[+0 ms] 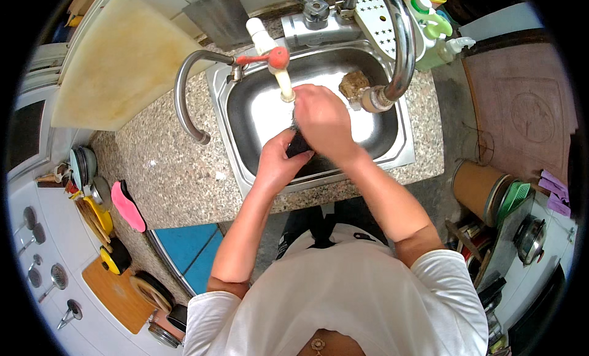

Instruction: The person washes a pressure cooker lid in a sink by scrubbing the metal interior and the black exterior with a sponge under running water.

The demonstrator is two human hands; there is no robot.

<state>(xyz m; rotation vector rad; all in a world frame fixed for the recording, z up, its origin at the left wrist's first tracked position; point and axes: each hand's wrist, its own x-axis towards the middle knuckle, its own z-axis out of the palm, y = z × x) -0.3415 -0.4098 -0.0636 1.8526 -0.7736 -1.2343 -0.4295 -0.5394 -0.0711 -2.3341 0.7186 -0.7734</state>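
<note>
Over the stainless steel sink (251, 160), my left hand (280, 157) grips a small dark object (298, 145), with the thumb and fingers around it. What the object is cannot be made out, since my hands cover much of it. My right hand (322, 117) is blurred and curled just above the object, beside the spout of a white plastic tap (286, 87) with a red lever (277, 58). Its fingertips are hidden, so its hold is unclear. A little water seems to run below the spout. At the back right of the basin lies a brown scrubbing pad (353, 84).
A curved metal spout (184, 87) arches over the granite counter (179, 181) at left; a thicker one (402, 48) hangs over the basin's right. A large pale cutting board (124, 61) leans at the left. Pump bottles (441, 52) stand back right. A pink item (126, 206) lies near the counter's edge.
</note>
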